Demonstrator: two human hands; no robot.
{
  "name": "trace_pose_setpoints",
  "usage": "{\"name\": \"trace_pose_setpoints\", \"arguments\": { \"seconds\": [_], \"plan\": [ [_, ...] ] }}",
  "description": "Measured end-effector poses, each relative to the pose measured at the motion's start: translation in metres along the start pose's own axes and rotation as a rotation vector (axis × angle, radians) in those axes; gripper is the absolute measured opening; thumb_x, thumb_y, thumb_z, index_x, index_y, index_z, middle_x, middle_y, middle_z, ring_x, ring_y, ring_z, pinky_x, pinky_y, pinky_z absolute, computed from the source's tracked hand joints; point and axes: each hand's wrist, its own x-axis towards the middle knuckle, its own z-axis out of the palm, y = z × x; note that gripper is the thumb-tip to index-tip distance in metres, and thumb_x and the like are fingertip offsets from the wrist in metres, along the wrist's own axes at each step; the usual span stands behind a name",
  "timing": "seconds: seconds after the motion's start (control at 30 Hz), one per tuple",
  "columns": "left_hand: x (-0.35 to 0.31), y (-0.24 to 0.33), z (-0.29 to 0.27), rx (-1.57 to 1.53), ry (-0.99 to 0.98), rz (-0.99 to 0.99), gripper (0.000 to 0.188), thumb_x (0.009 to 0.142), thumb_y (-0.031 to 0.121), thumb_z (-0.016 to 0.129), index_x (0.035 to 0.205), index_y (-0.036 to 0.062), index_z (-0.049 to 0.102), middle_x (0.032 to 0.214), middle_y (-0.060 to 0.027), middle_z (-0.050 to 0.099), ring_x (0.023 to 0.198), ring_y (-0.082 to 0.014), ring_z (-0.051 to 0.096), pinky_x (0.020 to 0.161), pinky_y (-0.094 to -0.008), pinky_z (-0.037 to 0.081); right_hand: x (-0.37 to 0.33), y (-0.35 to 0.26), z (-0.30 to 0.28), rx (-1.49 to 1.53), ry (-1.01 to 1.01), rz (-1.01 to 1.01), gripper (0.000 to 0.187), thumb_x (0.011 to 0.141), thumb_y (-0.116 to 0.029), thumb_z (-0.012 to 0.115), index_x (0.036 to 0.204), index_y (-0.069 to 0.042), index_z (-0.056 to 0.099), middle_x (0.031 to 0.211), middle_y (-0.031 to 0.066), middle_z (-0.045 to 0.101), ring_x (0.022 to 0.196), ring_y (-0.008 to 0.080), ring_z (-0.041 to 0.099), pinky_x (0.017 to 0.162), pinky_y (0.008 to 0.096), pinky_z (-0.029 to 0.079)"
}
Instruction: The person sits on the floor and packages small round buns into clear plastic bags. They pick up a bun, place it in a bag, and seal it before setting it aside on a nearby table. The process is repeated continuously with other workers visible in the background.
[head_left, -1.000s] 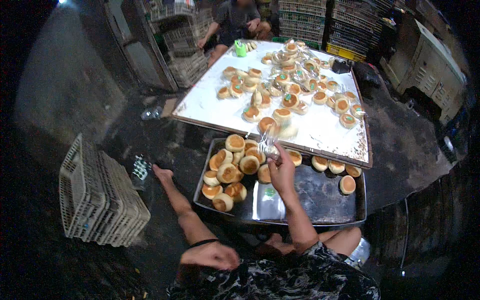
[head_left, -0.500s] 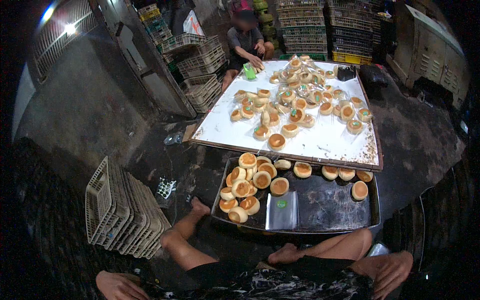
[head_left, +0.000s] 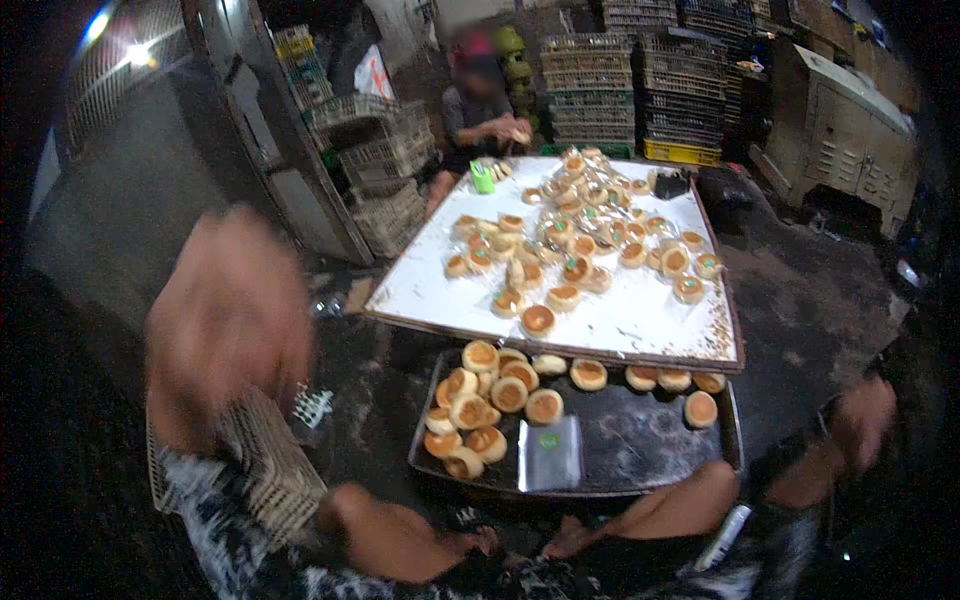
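Note:
My left hand (head_left: 235, 320) is raised high on the left above a stack of crates (head_left: 285, 480), its fingers smeared by motion. My right hand (head_left: 862, 420) is at the far right beyond my knee, also blurred; nothing can be made out in it. Between my legs and the table lies a dark metal tray (head_left: 640, 435). Round browned buns (head_left: 509, 394) are heaped at its left end, and several more line its far edge. A stack of clear plastic bags (head_left: 550, 458) with a green label lies flat in the tray, touched by neither hand.
Bagged buns (head_left: 577, 270) cover much of the white tabletop (head_left: 640, 325). At its far left are a green packet (head_left: 482, 178) and a seated co-worker (head_left: 480, 110) with a pale thing in the hands. Crate stacks (head_left: 590, 90) and a metal cabinet (head_left: 850, 140) stand behind.
Both my hands have risen from beside my lap, the left much higher and the right outward. The view has shifted slightly. The co-worker's hands have come up off the table together.

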Motion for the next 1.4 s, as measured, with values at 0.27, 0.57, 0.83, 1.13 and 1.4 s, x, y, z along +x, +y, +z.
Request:
{"name": "trace_pose_setpoints", "arguments": {
  "seconds": [0.27,0.57,0.83,1.13,1.4],
  "plan": [
    [-0.108,-0.398,0.319,-0.823,1.523,-1.071,0.023,0.081,0.027,0.048,0.079,0.0047,0.055,0.067,-0.0091,0.054,0.059,-0.0166,0.052,0.050,-0.0288,0.042,0.127,0.195,0.085,-0.723,-0.168,0.474,0.028,0.072,-0.007,0.062,0.098,0.001,0.055,0.083,0.0079,0.060,0.073,0.0143,0.056,0.067,0.0271,0.046],
    [-0.054,-0.184,0.567,-0.241,-0.456,-0.343,0.064,0.066,0.056,0.056,0.095,-0.0016,0.059,0.101,-0.0209,0.056,0.097,-0.0317,0.052,0.084,-0.0385,0.042,0.121,0.217,0.131,-1.421,-0.871,0.591,0.031,0.072,-0.020,0.059,0.099,-0.004,0.057,0.087,0.0154,0.061,0.081,0.0305,0.058,0.072,0.0391,0.046],
    [-0.162,-0.080,0.641,-0.147,-0.625,-0.479,0.053,0.076,0.047,0.052,0.100,-0.0002,0.057,0.111,-0.0224,0.050,0.111,-0.0336,0.042,0.091,-0.0456,0.035,0.110,0.199,0.181,-1.199,-1.131,0.618,0.039,0.078,-0.028,0.058,0.109,-0.005,0.053,0.091,0.0185,0.060,0.084,0.0303,0.058,0.077,0.0361,0.045],
    [-0.095,-0.082,0.485,-0.518,-0.351,-0.907,0.019,0.073,0.024,0.061,0.085,0.0094,0.064,0.085,-0.0114,0.061,0.079,-0.0267,0.060,0.067,-0.0363,0.047,-0.025,0.174,0.273,-0.456,-1.151,1.075,0.046,0.080,-0.045,0.052,0.085,0.001,0.055,0.076,0.0190,0.058,0.072,0.0286,0.058,0.066,0.0375,0.045],
    [-0.084,-0.057,0.469,-0.925,0.224,-0.962,0.015,0.070,0.011,0.066,0.081,0.0020,0.063,0.077,-0.0085,0.060,0.072,-0.0185,0.057,0.065,-0.0275,0.044,-0.103,0.218,0.332,-0.609,-0.101,0.717,0.018,0.082,-0.009,0.048,0.097,0.000,0.045,0.075,0.0260,0.053,0.072,0.0425,0.053,0.057,0.0426,0.041]
  ]
}}
